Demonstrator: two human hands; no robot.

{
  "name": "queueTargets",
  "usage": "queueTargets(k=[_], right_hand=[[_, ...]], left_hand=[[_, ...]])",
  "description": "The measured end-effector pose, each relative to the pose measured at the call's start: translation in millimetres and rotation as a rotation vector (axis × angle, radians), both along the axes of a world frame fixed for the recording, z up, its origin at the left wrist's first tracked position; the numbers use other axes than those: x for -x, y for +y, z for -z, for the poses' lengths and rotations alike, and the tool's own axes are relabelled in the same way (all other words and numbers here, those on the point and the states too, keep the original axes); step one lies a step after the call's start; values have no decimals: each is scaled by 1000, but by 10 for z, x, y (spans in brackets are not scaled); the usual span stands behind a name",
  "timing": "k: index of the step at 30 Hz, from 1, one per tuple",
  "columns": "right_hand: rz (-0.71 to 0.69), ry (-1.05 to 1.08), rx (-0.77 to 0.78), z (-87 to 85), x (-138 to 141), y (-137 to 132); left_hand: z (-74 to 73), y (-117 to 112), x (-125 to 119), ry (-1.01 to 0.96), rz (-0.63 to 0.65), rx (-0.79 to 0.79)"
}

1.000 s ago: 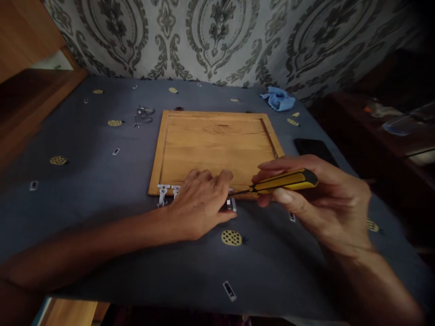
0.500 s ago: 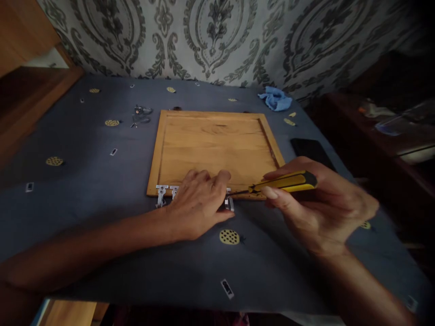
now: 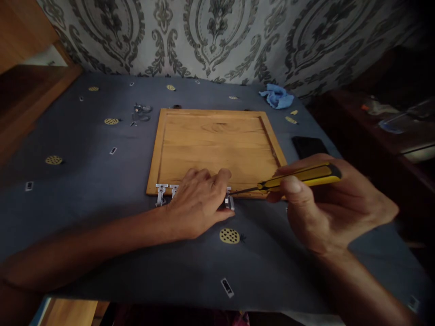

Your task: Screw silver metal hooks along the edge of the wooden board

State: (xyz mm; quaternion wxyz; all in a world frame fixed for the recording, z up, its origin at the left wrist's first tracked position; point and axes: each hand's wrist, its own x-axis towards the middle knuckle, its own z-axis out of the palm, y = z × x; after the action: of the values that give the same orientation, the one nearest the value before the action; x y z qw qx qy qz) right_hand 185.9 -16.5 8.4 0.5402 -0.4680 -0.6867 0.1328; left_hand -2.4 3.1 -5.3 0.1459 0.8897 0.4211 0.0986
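Observation:
A wooden cabinet door (image 3: 217,140) with a raised frame lies flat on the cloth-covered table. Metal cabinet hinges (image 3: 161,192) sit along its near edge at the left. My left hand (image 3: 200,199) is closed over the near edge, with its fingers on the door and thumb beside another hinge (image 3: 230,201), which it partly hides. In my right hand (image 3: 329,203) is a yellow and black screwdriver (image 3: 302,177), gripped by the handle and tilted, its shaft pointing left. The screwdriver's tip reaches that hinge; whether it sits in a screw I cannot tell.
Small metal parts (image 3: 141,111) lie left of the door on the dark blue tablecloth (image 3: 88,194). A blue cloth (image 3: 277,96) is crumpled at the back right, with a black phone-like object (image 3: 310,147) nearer. A wooden cabinet (image 3: 30,90) stands at the left.
My right hand has moved to the right and slightly up with the screwdriver, so more of its shaft shows. My left hand has stayed in place on the hinge.

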Motion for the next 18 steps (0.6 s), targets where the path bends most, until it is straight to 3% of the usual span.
queueTargets(k=[3, 9, 14, 18], right_hand=[[26, -3, -94, 39, -2, 20], [-33, -12, -50, 66, 18, 33], [-104, -59, -49, -10, 27, 31], [-154, 5, 105, -91, 2, 46]], left_hand=[[1, 0, -3, -2, -1, -4], [-18, 0, -11, 24, -14, 12], [-21, 6, -17, 20, -13, 0], [-18, 7, -20, 41, -16, 7]])
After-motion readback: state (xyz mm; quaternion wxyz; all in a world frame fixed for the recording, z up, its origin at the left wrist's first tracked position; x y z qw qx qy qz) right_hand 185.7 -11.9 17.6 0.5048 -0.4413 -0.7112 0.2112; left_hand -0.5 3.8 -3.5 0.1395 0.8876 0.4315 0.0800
